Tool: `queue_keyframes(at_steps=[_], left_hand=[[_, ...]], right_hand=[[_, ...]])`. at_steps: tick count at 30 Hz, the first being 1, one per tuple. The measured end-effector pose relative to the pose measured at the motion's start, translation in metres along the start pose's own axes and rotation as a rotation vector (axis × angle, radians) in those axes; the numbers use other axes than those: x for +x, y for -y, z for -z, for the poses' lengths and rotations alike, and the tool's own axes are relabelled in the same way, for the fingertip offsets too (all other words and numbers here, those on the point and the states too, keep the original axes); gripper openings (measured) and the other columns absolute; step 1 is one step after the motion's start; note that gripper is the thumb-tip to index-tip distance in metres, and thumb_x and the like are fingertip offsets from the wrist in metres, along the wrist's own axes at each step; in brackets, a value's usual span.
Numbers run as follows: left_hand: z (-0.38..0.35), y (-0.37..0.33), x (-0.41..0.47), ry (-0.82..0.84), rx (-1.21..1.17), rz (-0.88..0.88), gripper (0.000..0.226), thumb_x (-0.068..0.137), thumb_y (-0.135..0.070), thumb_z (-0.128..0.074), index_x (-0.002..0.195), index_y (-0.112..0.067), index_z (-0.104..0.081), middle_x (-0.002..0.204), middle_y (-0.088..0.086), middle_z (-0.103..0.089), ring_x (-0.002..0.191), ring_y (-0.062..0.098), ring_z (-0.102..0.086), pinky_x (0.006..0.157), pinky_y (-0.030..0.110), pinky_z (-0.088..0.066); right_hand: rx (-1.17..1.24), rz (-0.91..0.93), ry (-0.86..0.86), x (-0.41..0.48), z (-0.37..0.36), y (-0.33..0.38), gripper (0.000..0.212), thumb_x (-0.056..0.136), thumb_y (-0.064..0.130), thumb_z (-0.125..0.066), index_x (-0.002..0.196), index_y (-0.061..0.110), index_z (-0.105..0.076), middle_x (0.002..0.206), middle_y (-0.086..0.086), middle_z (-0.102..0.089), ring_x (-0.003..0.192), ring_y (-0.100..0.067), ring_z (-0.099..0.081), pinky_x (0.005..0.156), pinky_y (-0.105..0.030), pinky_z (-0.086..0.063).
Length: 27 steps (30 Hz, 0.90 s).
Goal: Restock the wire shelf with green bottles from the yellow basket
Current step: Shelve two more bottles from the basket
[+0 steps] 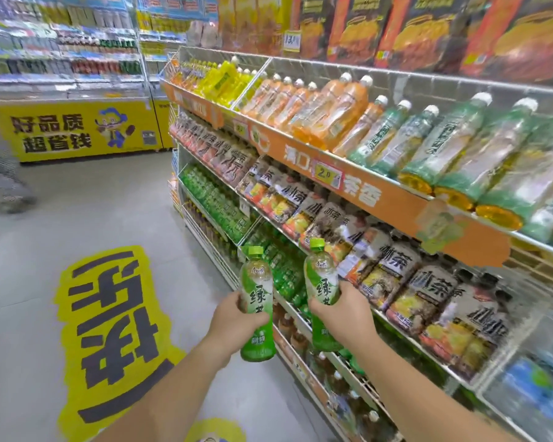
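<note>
My left hand (233,323) grips a green tea bottle (256,301) around its middle, held upright over the aisle floor. My right hand (342,317) grips a second green bottle (321,288), also upright, just in front of the wire shelf (326,352). Both bottles have green caps and white-green labels. Behind them, a wire shelf tier holds several matching green bottles (217,199) lying stacked. The yellow basket is out of view.
Tiers above hold orange and pale green tea bottles (332,113) and dark-labelled bottles (393,266). A yellow chest freezer (77,129) stands at the aisle's far end. A yellow floor sticker (109,330) lies left. A blurred person's leg (4,173) is at far left.
</note>
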<state>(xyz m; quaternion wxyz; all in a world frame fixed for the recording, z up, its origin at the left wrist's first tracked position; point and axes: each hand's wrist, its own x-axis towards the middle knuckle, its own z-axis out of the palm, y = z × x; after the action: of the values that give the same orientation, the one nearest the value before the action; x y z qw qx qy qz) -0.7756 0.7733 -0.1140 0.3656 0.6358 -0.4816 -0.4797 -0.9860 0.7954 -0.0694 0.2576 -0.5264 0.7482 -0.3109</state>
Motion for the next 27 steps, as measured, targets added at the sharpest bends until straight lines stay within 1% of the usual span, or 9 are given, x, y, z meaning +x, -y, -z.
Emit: queue_keyframes(at_steps=[2,6,8,10,14,17,21,24,27], left_hand=[[-0.006,-0.004,0.025,0.073,0.024,-0.01,0.033,0.066,-0.014,-0.082,0.095,-0.01,-0.067,0.088,0.009,-0.074,0.078,0.018,-0.072,0.064,0.029,-0.056],[-0.015,-0.01,0.084,0.22,0.105,-0.042,0.049,0.055,-0.031,-0.084,0.087,-0.007,-0.055,0.083,0.02,-0.063,0.069,0.023,-0.061,0.071,0.045,-0.057],[-0.021,-0.02,0.108,0.292,0.157,-0.081,0.045,0.056,-0.031,-0.084,0.075,-0.017,-0.045,0.072,0.007,-0.047,0.064,0.017,-0.046,0.064,0.037,-0.044],[-0.028,-0.027,0.133,0.375,0.191,-0.122,0.047,0.055,-0.034,-0.084,0.074,-0.02,-0.043,0.072,0.002,-0.042,0.064,0.018,-0.041,0.064,0.034,-0.038],[-0.046,-0.026,0.178,0.533,0.292,-0.139,0.054,0.049,-0.045,-0.087,0.081,-0.015,-0.056,0.075,0.008,-0.061,0.069,0.026,-0.061,0.072,0.045,-0.056],[-0.062,-0.02,0.192,0.645,0.345,-0.165,0.051,0.045,-0.046,-0.085,0.083,-0.019,-0.062,0.077,0.0,-0.07,0.075,0.024,-0.069,0.077,0.044,-0.06],[-0.086,-0.002,0.183,0.791,0.342,-0.116,0.048,0.048,-0.035,-0.083,0.091,-0.019,-0.068,0.085,-0.001,-0.077,0.084,0.02,-0.074,0.082,0.046,-0.061],[-0.103,0.026,0.172,0.859,0.351,-0.08,0.051,0.048,-0.032,-0.085,0.094,-0.018,-0.066,0.087,-0.002,-0.077,0.085,0.018,-0.074,0.081,0.044,-0.061],[-0.12,0.051,0.164,0.924,0.382,-0.058,0.038,0.062,-0.012,-0.088,0.093,-0.017,-0.065,0.081,-0.004,-0.076,0.076,0.011,-0.072,0.072,0.032,-0.058]], right_hand=[[0.018,-0.048,-0.036,0.015,-0.003,-0.003,0.058,0.082,0.041,-0.072,0.122,0.003,-0.053,0.073,-0.004,-0.062,0.053,-0.017,-0.06,0.043,-0.031,-0.045],[0.054,-0.146,-0.096,0.041,-0.015,-0.005,0.057,0.083,0.047,-0.07,0.121,0.008,-0.052,0.07,-0.003,-0.062,0.043,-0.008,-0.053,0.037,-0.02,-0.034],[0.046,-0.199,-0.146,0.051,-0.023,-0.006,0.059,0.081,0.053,-0.069,0.117,0.01,-0.051,0.072,-0.004,-0.061,0.042,-0.006,-0.051,0.035,-0.018,-0.031],[0.064,-0.268,-0.19,0.058,-0.03,-0.004,0.053,0.081,0.051,-0.071,0.109,0.011,-0.051,0.073,-0.004,-0.061,0.042,-0.006,-0.05,0.035,-0.018,-0.031],[0.119,-0.375,-0.296,0.061,-0.041,-0.004,0.04,0.081,0.04,-0.073,0.093,0.022,-0.04,0.077,-0.003,-0.063,0.051,-0.012,-0.056,0.04,-0.022,-0.038],[0.131,-0.465,-0.383,0.054,-0.05,-0.015,0.037,0.078,0.044,-0.073,0.091,0.016,-0.052,0.079,-0.002,-0.065,0.055,-0.015,-0.062,0.046,-0.033,-0.049],[0.196,-0.589,-0.454,0.031,-0.06,-0.04,0.029,0.076,0.04,-0.076,0.09,0.022,-0.057,0.081,0.0,-0.068,0.059,-0.018,-0.066,0.048,-0.035,-0.054],[0.18,-0.676,-0.475,0.012,-0.068,-0.064,0.028,0.073,0.043,-0.074,0.087,0.025,-0.057,0.077,0.001,-0.066,0.055,-0.014,-0.059,0.045,-0.032,-0.048],[0.187,-0.742,-0.524,-0.001,-0.081,-0.093,0.032,0.069,0.049,-0.073,0.084,0.026,-0.057,0.074,0.0,-0.065,0.059,-0.021,-0.063,0.049,-0.043,-0.054]])
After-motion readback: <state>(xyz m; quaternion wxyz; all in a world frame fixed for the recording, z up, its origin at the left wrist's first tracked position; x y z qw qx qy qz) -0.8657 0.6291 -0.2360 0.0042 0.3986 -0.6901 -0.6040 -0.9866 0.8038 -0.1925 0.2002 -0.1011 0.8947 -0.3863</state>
